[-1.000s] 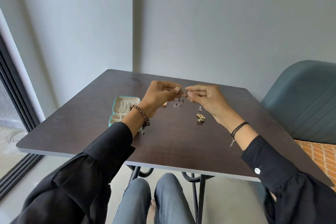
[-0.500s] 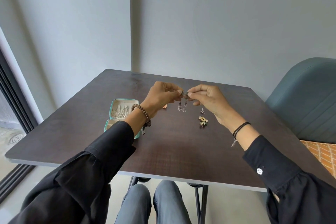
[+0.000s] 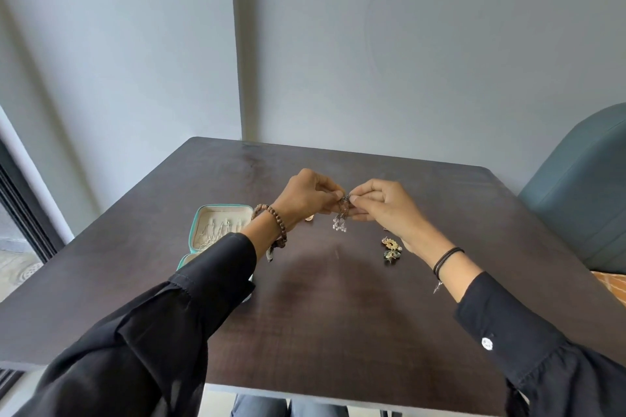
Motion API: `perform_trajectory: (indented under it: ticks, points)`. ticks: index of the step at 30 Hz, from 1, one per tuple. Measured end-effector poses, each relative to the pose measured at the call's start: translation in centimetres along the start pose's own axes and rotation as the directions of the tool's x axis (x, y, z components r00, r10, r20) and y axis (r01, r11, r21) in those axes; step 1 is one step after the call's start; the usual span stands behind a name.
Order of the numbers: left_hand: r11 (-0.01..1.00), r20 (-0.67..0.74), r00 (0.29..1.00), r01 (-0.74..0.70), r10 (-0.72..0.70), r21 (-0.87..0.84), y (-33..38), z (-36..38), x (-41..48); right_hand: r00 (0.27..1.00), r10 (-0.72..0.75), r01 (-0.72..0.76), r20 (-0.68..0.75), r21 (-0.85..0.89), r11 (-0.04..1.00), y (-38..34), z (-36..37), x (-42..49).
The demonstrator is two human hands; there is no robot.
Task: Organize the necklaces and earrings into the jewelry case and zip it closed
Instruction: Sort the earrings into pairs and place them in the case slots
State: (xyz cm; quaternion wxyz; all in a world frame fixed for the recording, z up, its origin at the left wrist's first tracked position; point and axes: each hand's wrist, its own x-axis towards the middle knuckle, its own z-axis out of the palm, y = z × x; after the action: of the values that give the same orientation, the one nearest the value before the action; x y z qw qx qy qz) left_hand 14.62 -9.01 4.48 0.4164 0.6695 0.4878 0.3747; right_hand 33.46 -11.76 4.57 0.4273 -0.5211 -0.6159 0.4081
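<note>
Above the middle of the dark table (image 3: 338,315), my left hand (image 3: 306,195) and my right hand (image 3: 381,206) meet and both pinch the top of a pair of silver dangling earrings (image 3: 340,222), whose clear drops hang below the fingertips. The teal jewelry case (image 3: 193,234) lies open at the left, its cream lid holding several silver chains; my left sleeve hides its lower half. A gold and green earring pair (image 3: 392,249) lies on the table under my right wrist. A small copper-coloured piece (image 3: 309,218) peeks out beneath my left hand.
A teal padded chair (image 3: 582,193) stands at the table's right side. A dark window frame (image 3: 20,206) runs down the left. Grey walls stand behind the table's far edge. My knees show below the near edge.
My hands have stayed together on the silver earrings and the drops now hang bunched closer below my fingers. The view has tilted slightly, otherwise nothing on the table moved.
</note>
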Motion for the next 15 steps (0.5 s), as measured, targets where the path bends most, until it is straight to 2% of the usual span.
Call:
perform_trajectory:
  ticks: [4,7,11,15]
  points:
    - [0.998,0.026,0.999,0.036,-0.038,0.058,-1.1,0.1,2.1,0.999,0.038,-0.037,0.011,-0.042,0.998,1.5,0.0,2.1]
    - [0.982,0.022,0.998,0.058,-0.063,0.181,-1.7,0.3,3.4,0.998,0.053,-0.050,0.022,-0.137,0.989,2.5,-0.1,3.7]
    - [0.948,-0.002,0.997,0.069,-0.072,0.311,-1.9,0.4,5.1,0.998,0.064,-0.067,-0.019,-0.273,0.960,3.8,-0.5,5.9]
    - [0.926,-0.028,0.997,0.081,-0.076,0.368,-2.1,0.7,6.5,0.997,0.073,-0.082,-0.039,-0.320,0.944,4.9,-0.7,7.4]
